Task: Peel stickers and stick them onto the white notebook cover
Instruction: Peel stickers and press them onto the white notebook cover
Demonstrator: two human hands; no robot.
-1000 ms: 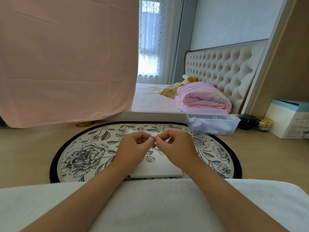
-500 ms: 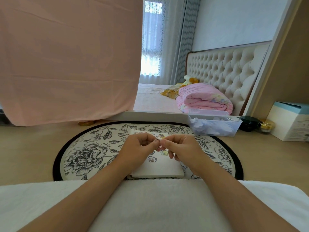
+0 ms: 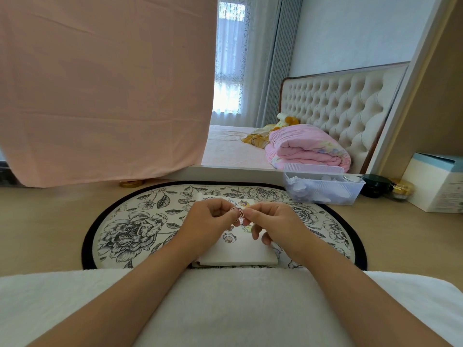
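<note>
Both hands meet over the middle of the floral mat (image 3: 130, 229), fingertips touching. Left hand (image 3: 210, 224): fingers curled, thumb and forefinger pinching a small sticker (image 3: 239, 213) with a dark scalloped outline. Right hand (image 3: 273, 221): thumb and forefinger pinch the same sticker from the other side, other fingers loosely curled downward. The sticker is held in the air above the white notebook (image 3: 238, 255).

The notebook lies flat at the mat's near edge, centred, with its near side against the white towel (image 3: 225, 309). One cartoon-face sticker (image 3: 228, 238) is already on the cover.

A sheet with cartoon prints (image 3: 244, 203) shows just beyond the hands (can't tell if it's on the notebook or past it). A clear plastic bin (image 3: 323, 191) sits at the mat's far right edge.
</note>
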